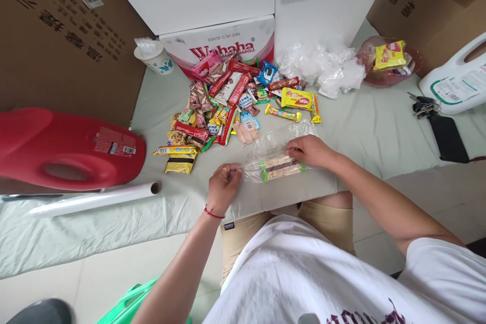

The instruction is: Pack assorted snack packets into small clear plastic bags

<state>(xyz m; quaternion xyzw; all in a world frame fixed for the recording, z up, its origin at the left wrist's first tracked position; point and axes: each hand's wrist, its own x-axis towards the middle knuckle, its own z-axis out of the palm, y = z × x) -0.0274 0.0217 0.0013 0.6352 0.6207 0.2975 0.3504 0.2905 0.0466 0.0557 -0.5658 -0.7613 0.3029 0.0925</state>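
Note:
A wafer-like snack bar [283,166] with green wrapper ends lies inside a clear plastic bag [255,171] at the table's near edge. My left hand [225,185] pinches the gathered left end of the bag. From the other side, my right hand [309,151] has its fingers closed at the bag's upper right edge, over the bar; part of its grip is hidden. Just beyond lies a heap of wrapped snacks [228,88], with a yellow wafer pack [296,97] and a yellow stick pack [283,113] at its right side.
Crumpled clear bags [322,66] lie beside a reddish bowl [368,78] of snacks. At the left are a red jug [72,149], a plastic film roll [98,200] and a paper cup [154,56]. A white jug [455,78], keys [423,106] and a black phone [448,136] sit right.

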